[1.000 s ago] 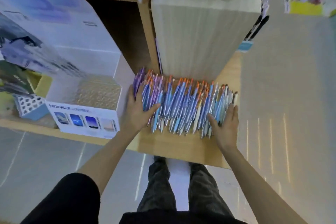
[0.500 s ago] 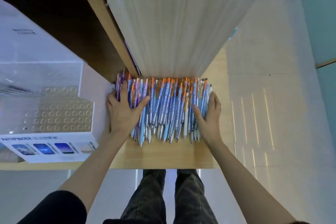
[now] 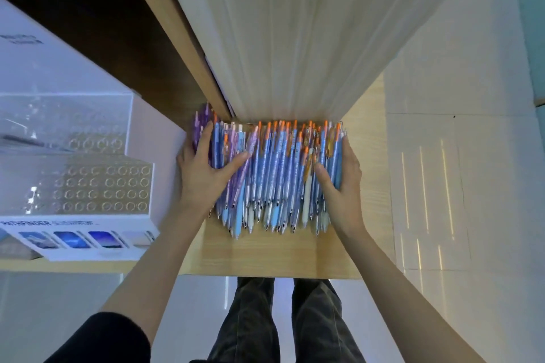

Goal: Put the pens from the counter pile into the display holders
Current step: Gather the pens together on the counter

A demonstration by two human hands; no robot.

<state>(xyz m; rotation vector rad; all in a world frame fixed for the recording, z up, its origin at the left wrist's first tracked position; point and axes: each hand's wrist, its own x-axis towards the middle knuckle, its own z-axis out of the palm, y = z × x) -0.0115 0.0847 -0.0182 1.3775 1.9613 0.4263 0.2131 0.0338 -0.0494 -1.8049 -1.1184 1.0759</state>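
Note:
A wide pile of blue and purple pens [image 3: 274,174] with orange clickers lies on the wooden counter [image 3: 265,256], tips pointing toward me. My left hand [image 3: 203,177] rests on the pile's left side, fingers spread over the purple pens and thumb across the top. At the pile's right edge my right hand [image 3: 342,188] is cupped, thumb on top of the pens. Between them the two hands squeeze the pile. The clear display holder [image 3: 97,186], with rows of round holes, stands to the left, and no pens show in its near rows.
A tall light-wood cabinet side [image 3: 295,47] rises directly behind the pens. The holder's white base [image 3: 76,239] with blue pictures reaches the counter's front edge. Pale floor [image 3: 442,186] lies to the right, and my legs [image 3: 283,318] stand below the counter.
Both hands have pushed inward, so the pile is narrower and tighter than one second ago. The view has shifted right and down, bringing the holder's holes closer at the left.

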